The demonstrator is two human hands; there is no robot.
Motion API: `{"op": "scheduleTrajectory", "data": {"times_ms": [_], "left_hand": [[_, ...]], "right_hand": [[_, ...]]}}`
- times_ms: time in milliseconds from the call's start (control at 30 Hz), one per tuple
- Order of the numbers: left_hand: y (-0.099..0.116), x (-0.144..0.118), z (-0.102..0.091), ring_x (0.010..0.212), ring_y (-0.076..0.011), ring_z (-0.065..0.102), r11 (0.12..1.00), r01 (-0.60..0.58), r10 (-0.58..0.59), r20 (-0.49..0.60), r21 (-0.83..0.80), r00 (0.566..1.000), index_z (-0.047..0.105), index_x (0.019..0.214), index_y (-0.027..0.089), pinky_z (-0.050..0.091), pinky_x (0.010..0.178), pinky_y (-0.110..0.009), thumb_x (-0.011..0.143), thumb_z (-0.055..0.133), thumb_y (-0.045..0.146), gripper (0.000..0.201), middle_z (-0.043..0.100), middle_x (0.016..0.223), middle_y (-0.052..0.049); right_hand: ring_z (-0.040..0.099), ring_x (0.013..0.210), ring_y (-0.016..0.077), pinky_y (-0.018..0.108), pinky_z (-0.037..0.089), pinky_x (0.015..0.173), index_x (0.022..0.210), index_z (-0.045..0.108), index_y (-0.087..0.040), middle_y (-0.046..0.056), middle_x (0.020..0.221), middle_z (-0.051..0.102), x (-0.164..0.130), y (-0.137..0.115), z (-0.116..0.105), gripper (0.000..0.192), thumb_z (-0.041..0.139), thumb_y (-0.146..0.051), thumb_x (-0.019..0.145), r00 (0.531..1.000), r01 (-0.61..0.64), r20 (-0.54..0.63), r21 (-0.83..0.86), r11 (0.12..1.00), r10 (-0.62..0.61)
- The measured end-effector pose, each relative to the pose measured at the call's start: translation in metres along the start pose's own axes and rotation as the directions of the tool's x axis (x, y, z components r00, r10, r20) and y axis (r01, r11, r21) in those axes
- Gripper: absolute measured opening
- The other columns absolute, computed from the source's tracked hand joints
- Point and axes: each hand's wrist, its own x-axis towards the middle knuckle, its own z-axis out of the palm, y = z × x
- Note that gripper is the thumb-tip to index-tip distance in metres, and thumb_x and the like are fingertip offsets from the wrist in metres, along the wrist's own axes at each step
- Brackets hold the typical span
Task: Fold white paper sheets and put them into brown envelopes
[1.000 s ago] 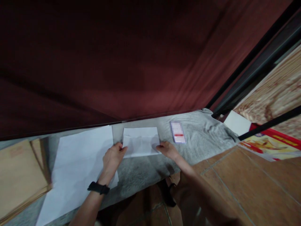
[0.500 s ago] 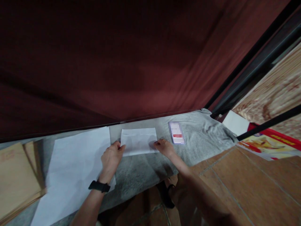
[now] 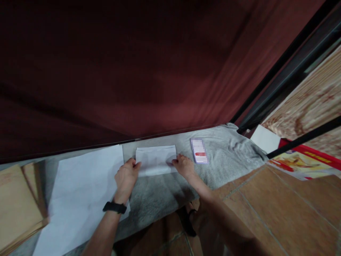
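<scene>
A folded white sheet of paper [image 3: 156,161] lies on the grey cloth, its far edge showing layers. My left hand [image 3: 127,175], with a black band on the wrist, pinches its left edge between thumb and fingers. At the opposite edge, my right hand [image 3: 184,165] is closed on the paper with thumb and fingertips. Beneath my left forearm spreads a larger stack of white paper [image 3: 82,192]. Just right of my right hand rests a phone [image 3: 199,151] with a blurred screen.
Brown paper envelopes [image 3: 18,206] are piled at the far left. A grey cloth [image 3: 223,156] covers the narrow surface, bordered behind by a dark red fabric wall [image 3: 149,89]. At the right are a black bar [image 3: 306,138], a colourful box [image 3: 301,160] and a tiled floor [image 3: 287,202].
My right hand's fingers have shifted slightly up and inward along the paper's right edge. My left hand stays at the left edge. The whole view has drifted a little.
</scene>
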Motion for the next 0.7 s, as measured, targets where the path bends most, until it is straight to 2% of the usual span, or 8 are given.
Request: {"op": "scheduleTrajectory", "data": {"times_ms": [100,200,300,367,500,700], "left_hand": [[-0.001,0.003,0.003,0.091,-0.0281,0.071,1.000,-0.019,0.019,-0.013,0.000,1.000,0.064,0.105,0.027,0.041,0.067,-0.031,0.098,0.044,0.050,0.032,0.076,0.097,-0.008],[-0.001,0.004,0.005,0.092,-0.0286,0.071,1.000,-0.029,0.029,-0.027,0.004,0.999,0.064,0.104,0.026,0.041,0.067,-0.032,0.098,0.043,0.050,0.033,0.076,0.097,-0.008],[0.000,0.004,0.005,0.092,-0.0287,0.071,1.000,-0.030,0.030,-0.041,-0.005,0.999,0.064,0.104,0.026,0.042,0.068,-0.032,0.099,0.043,0.050,0.032,0.076,0.097,-0.009],[0.002,0.004,0.006,0.092,-0.0287,0.071,0.999,-0.033,0.033,-0.051,-0.006,0.998,0.064,0.104,0.025,0.044,0.069,-0.032,0.099,0.042,0.049,0.032,0.076,0.096,-0.009],[0.004,0.005,0.008,0.093,-0.0303,0.072,1.000,-0.028,0.028,-0.065,-0.006,0.998,0.064,0.106,0.025,0.045,0.070,-0.034,0.100,0.040,0.049,0.034,0.076,0.098,-0.011],[0.008,0.007,0.012,0.093,-0.0284,0.072,1.000,0.000,-0.001,-0.081,-0.009,0.997,0.065,0.111,0.024,0.047,0.073,-0.034,0.101,0.042,0.048,0.035,0.076,0.100,-0.012]], "right_hand": [[0.067,0.109,0.0278,0.035,0.047,0.093,0.124,0.062,-0.015,0.015,0.115,0.072,-0.001,-0.003,0.002,0.031,0.055,-0.031,0.098,0.995,0.013,-0.102,-0.005,1.000,-0.013],[0.057,0.120,0.0303,0.040,0.042,0.100,0.139,0.054,-0.016,0.017,0.130,0.064,-0.002,-0.004,0.002,0.046,0.058,-0.027,0.095,0.977,0.093,-0.190,-0.036,0.995,-0.098],[0.050,0.127,0.0306,0.042,0.038,0.105,0.150,0.047,-0.021,0.015,0.149,0.053,0.000,-0.004,0.002,0.055,0.055,-0.022,0.095,0.963,0.191,-0.182,-0.049,0.980,-0.197],[0.049,0.129,0.0297,0.042,0.037,0.105,0.148,0.051,-0.023,0.012,0.154,0.049,0.002,-0.004,0.003,0.052,0.051,-0.020,0.097,0.962,0.231,-0.141,-0.050,0.972,-0.236],[0.053,0.126,0.0267,0.040,0.036,0.104,0.143,0.057,-0.023,0.010,0.148,0.057,0.006,-0.004,0.005,0.045,0.045,-0.019,0.100,0.965,0.244,-0.088,-0.037,0.969,-0.246],[0.060,0.115,0.0260,0.039,0.038,0.101,0.129,0.067,-0.021,0.011,0.131,0.068,0.005,-0.012,0.008,0.034,0.045,-0.032,0.105,0.958,0.222,-0.176,-0.041,0.974,-0.226]]}}
